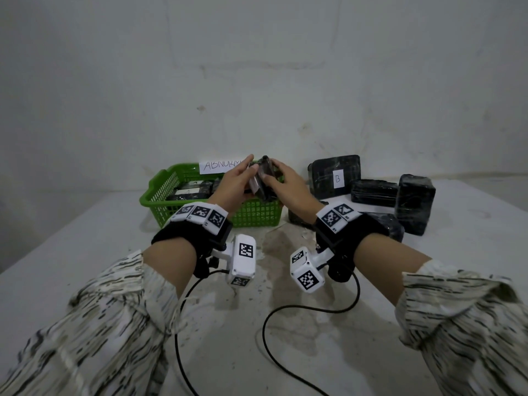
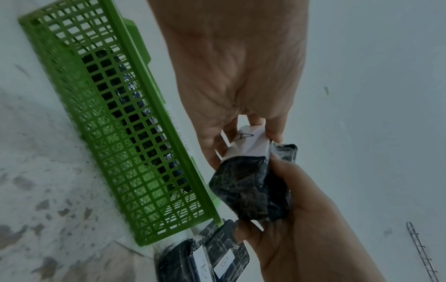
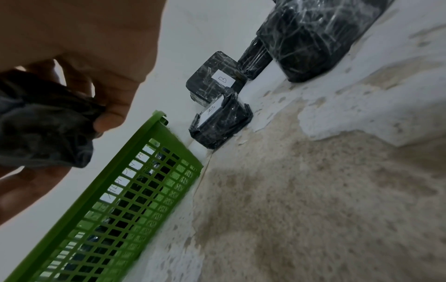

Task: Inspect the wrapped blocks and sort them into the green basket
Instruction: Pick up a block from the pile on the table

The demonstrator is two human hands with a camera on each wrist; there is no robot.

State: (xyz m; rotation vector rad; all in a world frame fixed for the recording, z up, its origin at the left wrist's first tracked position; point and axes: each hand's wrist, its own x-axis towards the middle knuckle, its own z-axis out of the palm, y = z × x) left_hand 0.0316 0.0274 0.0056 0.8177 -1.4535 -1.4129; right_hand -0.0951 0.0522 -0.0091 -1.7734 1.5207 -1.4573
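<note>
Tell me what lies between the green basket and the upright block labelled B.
A smaller wrapped block, also labelled B, lies on the table between the basket and the upright block; the right wrist view shows it best.

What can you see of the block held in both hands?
The block is dark, wrapped in crinkled clear film, with a white paper label marked A at one end. It is held in the air above the green basket, standing on edge. The left hand grips the label end; the right hand grips the other end. Nothing else touches it.
</note>
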